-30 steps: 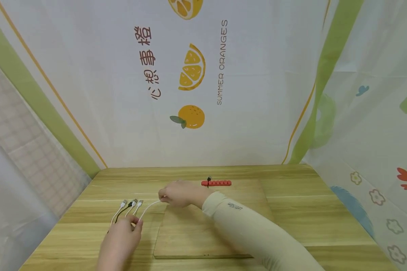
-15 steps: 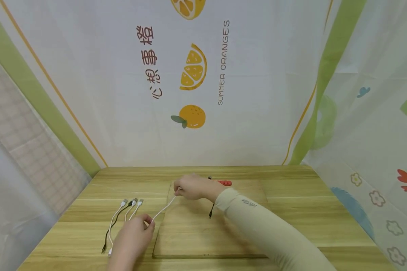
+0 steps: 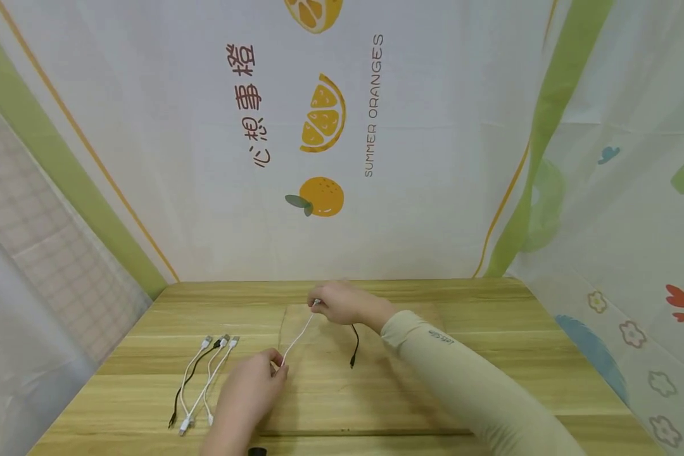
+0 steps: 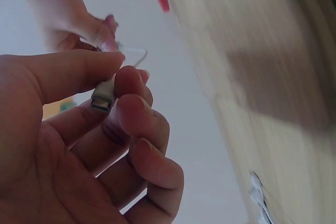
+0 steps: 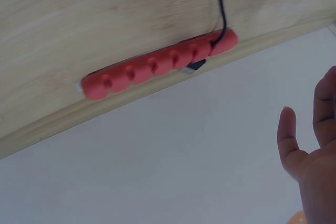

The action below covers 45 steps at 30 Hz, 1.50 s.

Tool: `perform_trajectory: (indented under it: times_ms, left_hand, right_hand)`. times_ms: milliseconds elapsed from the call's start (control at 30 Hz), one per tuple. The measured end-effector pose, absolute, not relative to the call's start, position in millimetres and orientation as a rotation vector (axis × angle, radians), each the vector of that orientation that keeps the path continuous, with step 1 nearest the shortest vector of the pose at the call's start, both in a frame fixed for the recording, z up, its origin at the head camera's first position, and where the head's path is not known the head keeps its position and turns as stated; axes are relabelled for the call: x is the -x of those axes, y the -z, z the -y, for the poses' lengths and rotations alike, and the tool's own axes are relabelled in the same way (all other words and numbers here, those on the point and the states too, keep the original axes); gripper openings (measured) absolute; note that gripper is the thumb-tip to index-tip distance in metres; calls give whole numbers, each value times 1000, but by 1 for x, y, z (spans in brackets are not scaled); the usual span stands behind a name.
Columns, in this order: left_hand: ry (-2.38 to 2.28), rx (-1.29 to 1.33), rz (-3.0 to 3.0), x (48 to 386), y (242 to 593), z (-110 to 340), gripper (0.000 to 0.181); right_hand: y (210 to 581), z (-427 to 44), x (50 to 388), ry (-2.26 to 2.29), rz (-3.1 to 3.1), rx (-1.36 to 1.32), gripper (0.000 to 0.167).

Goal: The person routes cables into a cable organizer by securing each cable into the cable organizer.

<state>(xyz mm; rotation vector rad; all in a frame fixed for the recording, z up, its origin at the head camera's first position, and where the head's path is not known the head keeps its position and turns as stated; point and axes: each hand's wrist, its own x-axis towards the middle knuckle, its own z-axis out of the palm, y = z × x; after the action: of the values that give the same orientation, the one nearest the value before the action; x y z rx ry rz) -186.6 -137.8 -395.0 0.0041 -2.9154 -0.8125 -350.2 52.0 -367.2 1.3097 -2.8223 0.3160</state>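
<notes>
A white USB cable (image 3: 298, 335) stretches between both hands above the wooden board (image 3: 325, 399). My left hand (image 3: 251, 386) pinches its lower end; in the left wrist view a white USB plug (image 4: 103, 97) sits between thumb and index finger. At the other end, my right hand (image 3: 342, 303) pinches the cable near the board's far edge. That hand hides the red cable holder in the head view, but the right wrist view shows the whole red strip (image 5: 157, 65) with its row of slots. A black cable (image 5: 220, 6) sits in the slot at one end.
On the table to the left lie several loose cables: white ones (image 3: 209, 380) and a black one (image 3: 190, 373), plugs pointing away. The black cable's free end (image 3: 353, 361) hangs down the board. A white printed curtain (image 3: 410, 190) stands behind the table.
Both hands have moved right with the white cable, off the cable group and over the board. The right hand has also gone farther back and now covers the red holder.
</notes>
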Motion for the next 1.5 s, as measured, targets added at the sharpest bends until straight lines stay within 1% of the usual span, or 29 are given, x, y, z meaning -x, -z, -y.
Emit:
perform_trajectory:
  times_ms: [267, 333, 467, 567, 600, 700, 800, 933, 1167, 1367, 1500]
  left_hand:
    - [589, 167, 2858, 192, 402, 100, 9]
    - [519, 218, 2824, 193, 406, 88, 11]
    - [404, 315, 2774, 196, 411, 66, 19]
    - [328, 379, 2747, 199, 410, 52, 18]
    - [316, 396, 2740, 200, 409, 48, 17]
    - [262, 416, 2721, 204, 407, 38, 19]
    - [238, 414, 2751, 209, 404, 31, 22]
    - [203, 414, 2806, 218, 405, 24, 26]
    - [134, 414, 2814, 225, 410, 13, 24]
    - [291, 431, 2878, 233, 410, 12, 31]
    - [326, 411, 2913, 237, 411, 14, 25]
  right_hand:
    - [371, -72, 356, -300, 2843, -1182, 25]
    - [371, -77, 359, -284, 2842, -1166, 26]
    - [372, -86, 365, -283, 2815, -1128, 18]
    - [372, -93, 369, -317, 2847, -1056, 10]
    - [372, -95, 370, -318, 2866, -1025, 9]
    - [373, -101, 374, -296, 2918, -951, 12]
    - [374, -103, 377, -259, 2943, -914, 17]
    - [379, -106, 381, -186, 2953, -869, 18]
    - [389, -108, 383, -4, 2893, -828, 13]
    - [394, -104, 389, 57, 2870, -813, 11]
    - [398, -102, 390, 70, 2850, -799, 13]
